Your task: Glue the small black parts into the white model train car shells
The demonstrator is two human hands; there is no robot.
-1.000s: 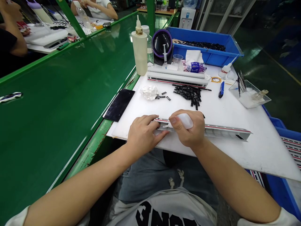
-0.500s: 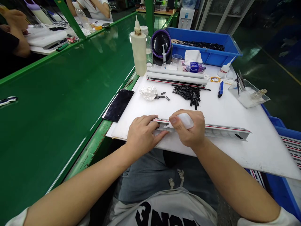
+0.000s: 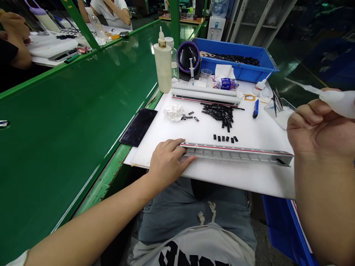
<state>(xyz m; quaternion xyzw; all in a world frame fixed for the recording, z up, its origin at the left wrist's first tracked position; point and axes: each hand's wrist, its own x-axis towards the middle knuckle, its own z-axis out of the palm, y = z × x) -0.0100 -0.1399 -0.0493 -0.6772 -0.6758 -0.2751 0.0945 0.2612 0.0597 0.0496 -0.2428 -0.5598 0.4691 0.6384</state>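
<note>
My left hand (image 3: 169, 159) grips the left end of a long white plastic shell (image 3: 235, 153) with red and black stripes, lying on the white board with its hollow side facing me. A small black piece sits inside the shell's right end. Raised at the far right, my right hand (image 3: 318, 125) is closed around a white squeeze bottle (image 3: 337, 101) whose thin nozzle points left. Just behind the shell, several small black pieces (image 3: 223, 139) lie in a row. Farther back is a heap of similar black pieces (image 3: 220, 114), with a crumpled white tissue (image 3: 174, 112) to its left.
A second striped shell (image 3: 205, 95) lies behind the heap. Around it stand a tall glue bottle (image 3: 163, 66), a syringe (image 3: 192, 72), a tissue pack (image 3: 226, 82) and a blue bin (image 3: 235, 66). A blue cutter (image 3: 255, 109) lies right; a dark phone (image 3: 140, 125) lies left.
My right hand has lifted the squeeze bottle from the shell's left end and swung it up to the far right. The row of black pieces has come into view. My left hand stays put.
</note>
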